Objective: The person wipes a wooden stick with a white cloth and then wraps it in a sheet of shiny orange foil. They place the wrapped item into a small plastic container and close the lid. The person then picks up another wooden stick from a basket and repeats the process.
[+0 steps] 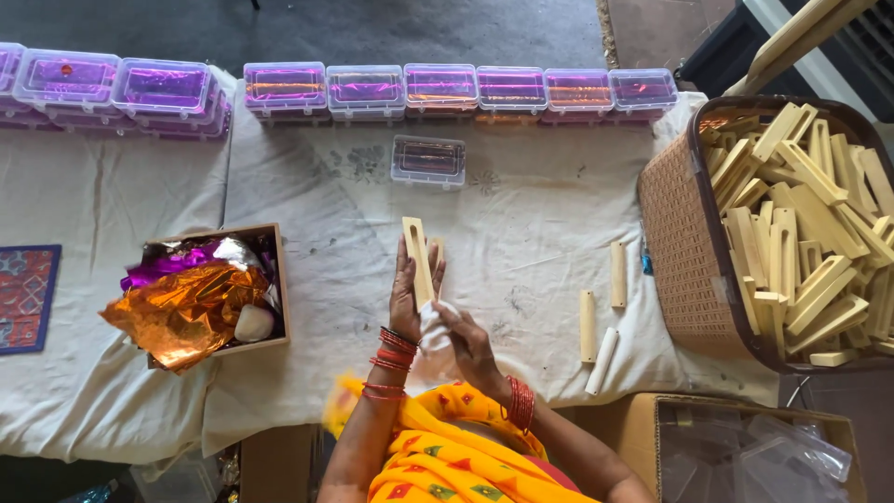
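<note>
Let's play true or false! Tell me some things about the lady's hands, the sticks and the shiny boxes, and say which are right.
1. The left hand holds a slotted wooden piece. True.
2. The right hand presses a white cloth against it. True.
3. The brown basket is full of apples. False: wooden pieces fill it.
4. Three wooden sticks lie on the table cloth. True.
5. The clear boxes in the row hold green foil. False: purple and orange foil.

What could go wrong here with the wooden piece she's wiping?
1. The left hand pinches only the lower end of the wooden piece; pressure from the white cloth in the right hand might tip it loose.
2. Three loose sticks lie near her right forearm; a sweep could roll them away.
</note>
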